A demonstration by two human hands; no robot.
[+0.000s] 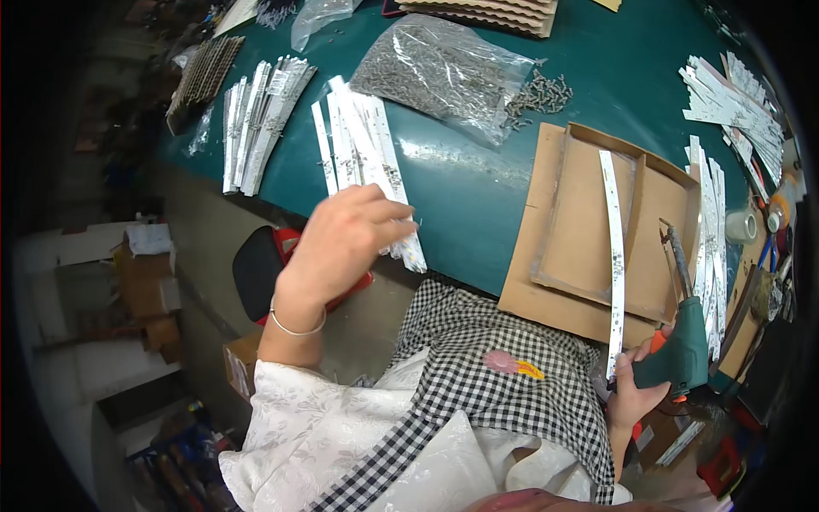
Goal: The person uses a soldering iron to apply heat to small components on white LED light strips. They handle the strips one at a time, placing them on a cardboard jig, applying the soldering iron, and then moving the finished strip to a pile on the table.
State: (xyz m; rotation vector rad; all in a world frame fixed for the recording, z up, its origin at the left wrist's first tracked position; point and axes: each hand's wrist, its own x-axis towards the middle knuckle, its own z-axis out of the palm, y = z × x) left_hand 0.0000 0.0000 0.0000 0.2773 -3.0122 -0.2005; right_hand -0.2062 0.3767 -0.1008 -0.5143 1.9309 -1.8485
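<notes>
My left hand [348, 236] is over the near end of a stack of white LED strips [358, 136] at the table's front edge. Its fingers are apart and slightly bent, pointing right; whether they touch the top strips I cannot tell. On the right, my right hand [633, 394] is closed round a green soldering gun [687, 350] with an orange trigger, its metal tip pointing up and away. A single LED strip [612, 239] runs across a brown cardboard tray [589, 205], its lower end against my right thumb.
A clear bag of small screws [439, 77] lies on the green table [465, 209], with loose screws [542, 92] beside it. Further LED strip bundles [264, 119] lie left, and more strips [738, 107] far right. Corrugated cardboard [495, 13] is at the back; a black and red chair [264, 269] stands below.
</notes>
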